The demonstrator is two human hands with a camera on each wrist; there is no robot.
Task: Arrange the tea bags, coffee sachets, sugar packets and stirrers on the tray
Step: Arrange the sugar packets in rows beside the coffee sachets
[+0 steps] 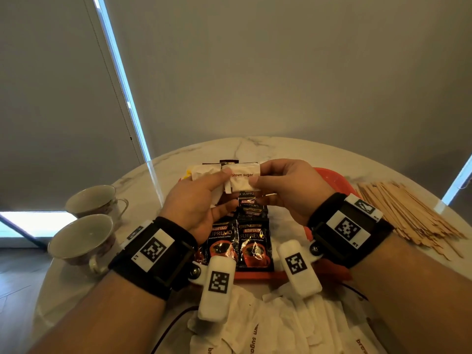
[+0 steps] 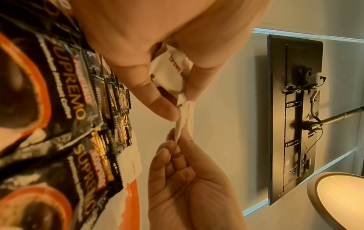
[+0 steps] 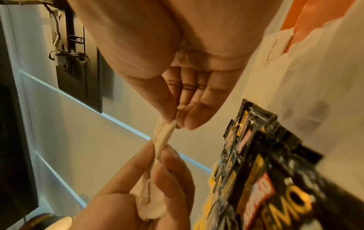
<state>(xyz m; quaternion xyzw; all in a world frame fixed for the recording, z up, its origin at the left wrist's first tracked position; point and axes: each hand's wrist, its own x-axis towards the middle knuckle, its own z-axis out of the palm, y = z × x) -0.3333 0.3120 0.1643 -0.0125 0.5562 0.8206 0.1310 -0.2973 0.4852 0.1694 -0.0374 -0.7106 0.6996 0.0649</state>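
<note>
Holding one white sugar packet (image 1: 242,180) above the orange tray (image 1: 332,178), both hands work at chest level over a round marble table (image 1: 163,172). Left hand (image 1: 201,203) pinches the packet's left end between thumb and forefinger, with more white packets bunched in its palm; right hand (image 1: 288,187) pinches the right end between thumb and fingertips, remaining fingers curled inward.

Room for moving: the tray's middle is covered by coffee sachets (image 1: 240,238) laid in two overlapping rows running away from the person. Bare orange surface shows at the tray's far right. Two cups (image 1: 81,238) stand near the table's left edge, well apart from the tray. A spread pile of wooden stirrers (image 1: 408,215) lies right of the tray, reaching toward the table's right rim. Loose white packets (image 1: 281,325) lie heaped at the near edge, below the wrists.

Held packet: flat, white paper, slightly creased, crimped ends; seen edge-on from both wrist views (image 2: 184,123) (image 3: 162,137).

Writing: "brown sugar" in brown lettering on the held packet and partly on the loose ones. Sachets read "KOPIKO SUPREMO", "Premium Instant Coffee", black with a red cup picture. A yellow-edged item behind the hands is too hidden to identify.
</note>
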